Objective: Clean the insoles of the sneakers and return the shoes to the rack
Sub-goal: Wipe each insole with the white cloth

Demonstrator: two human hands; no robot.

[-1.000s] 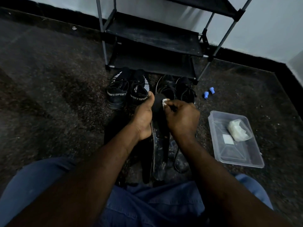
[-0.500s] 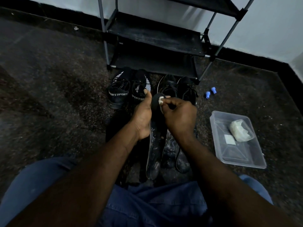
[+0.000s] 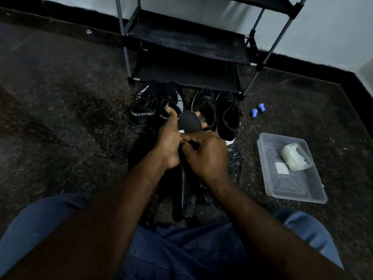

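My left hand (image 3: 170, 142) grips a dark insole (image 3: 189, 122) from its left side, thumb over the edge, fingertips showing behind it. My right hand (image 3: 205, 154) pinches a small white wipe (image 3: 181, 132) against the insole below its rounded end. Two pairs of black sneakers stand on the floor in front of the rack (image 3: 187, 45): one lettered SPORT (image 3: 143, 112), the other plain black with laces (image 3: 228, 116). More insoles (image 3: 187, 203) lie on the floor under my hands.
A clear plastic tub (image 3: 292, 188) at the right holds a white wad and a small white square. Two small blue caps (image 3: 258, 110) lie near the rack's right leg. Dark speckled floor stretches to the left; my denim-clad legs fill the bottom.
My right hand has slid the wipe down the insole toward me, uncovering the insole's rounded end. My left hand keeps its hold on the insole.
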